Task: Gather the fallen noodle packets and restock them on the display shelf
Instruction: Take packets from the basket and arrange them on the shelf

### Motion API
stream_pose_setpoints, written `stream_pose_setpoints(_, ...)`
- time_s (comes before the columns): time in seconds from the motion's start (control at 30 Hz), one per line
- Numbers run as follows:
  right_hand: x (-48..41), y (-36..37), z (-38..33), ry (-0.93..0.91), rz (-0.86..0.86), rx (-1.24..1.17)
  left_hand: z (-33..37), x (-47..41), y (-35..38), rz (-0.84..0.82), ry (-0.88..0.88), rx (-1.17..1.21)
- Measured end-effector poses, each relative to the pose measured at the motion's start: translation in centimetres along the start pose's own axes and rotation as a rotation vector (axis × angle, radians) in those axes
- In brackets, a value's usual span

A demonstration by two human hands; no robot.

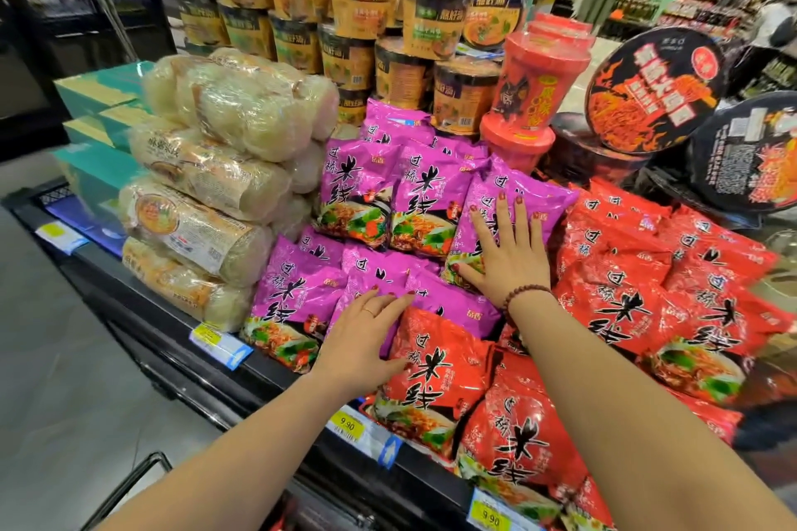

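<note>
Purple noodle packets lie stacked in two tiers at the middle of the display shelf. Red noodle packets are piled to their right. My right hand lies flat with fingers spread on the rightmost purple packet of the upper tier. My left hand rests with straight fingers on a lower purple packet, its palm against the left edge of a red packet at the shelf front.
Clear bags of pale vermicelli are stacked at the left. Orange cup noodles stand in rows behind, red cups and black bowl noodles at the right. Yellow price tags line the shelf's front edge. Grey floor lies at the lower left.
</note>
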State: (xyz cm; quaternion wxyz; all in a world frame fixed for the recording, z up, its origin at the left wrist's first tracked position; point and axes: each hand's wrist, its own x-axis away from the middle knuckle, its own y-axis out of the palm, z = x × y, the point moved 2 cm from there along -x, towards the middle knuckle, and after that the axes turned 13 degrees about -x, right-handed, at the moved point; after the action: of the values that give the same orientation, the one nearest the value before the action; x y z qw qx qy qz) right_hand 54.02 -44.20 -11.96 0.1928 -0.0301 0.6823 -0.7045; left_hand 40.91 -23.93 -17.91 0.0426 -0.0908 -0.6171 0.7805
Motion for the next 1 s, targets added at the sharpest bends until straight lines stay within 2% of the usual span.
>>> stream_pose_setpoints(0.13,1.9,-2.8,-1.8,-0.046,0.034,-0.119,-0.8,1.2,-1.9,0.071,0.016,0.003)
stream_pose_setpoints(0.27,5.6,-5.4,-6.2,-0.184,0.275,-0.311,-3.5,4.2,-3.7,0.191,0.019,0.053)
stream_pose_setpoints(0.33,7.8,-6.3,-9.1,-0.246,0.321,-0.359,-5.5,6.7,-4.2,0.256,0.008,0.046)
stream_pose_setpoints(0.43,10.9,-6.4,-13.9,-0.351,0.247,-0.434,-8.9,11.4,-4.5,0.276,-0.048,-0.014)
stream_pose_setpoints(0.57,14.8,-4.1,-20.4,-0.517,0.127,-0.478,-13.3,18.2,-3.6,0.212,-0.158,-0.134)
stream_pose_setpoints(0.7,18.2,-0.1,-26.4,-0.652,0.009,-0.479,-17.3,25.1,-0.4,0.17,-0.295,-0.11)
stream_pose_setpoints(0.9,21.8,7.6,-32.6,-0.735,-0.268,-0.487,-21.4,34.4,5.7,-0.005,-0.607,-0.045)
stream_pose_setpoints(1.0,23.0,12.7,-34.4,-0.737,-0.445,-0.47,-22.2,38.4,9.2,-0.034,-0.769,-0.006)
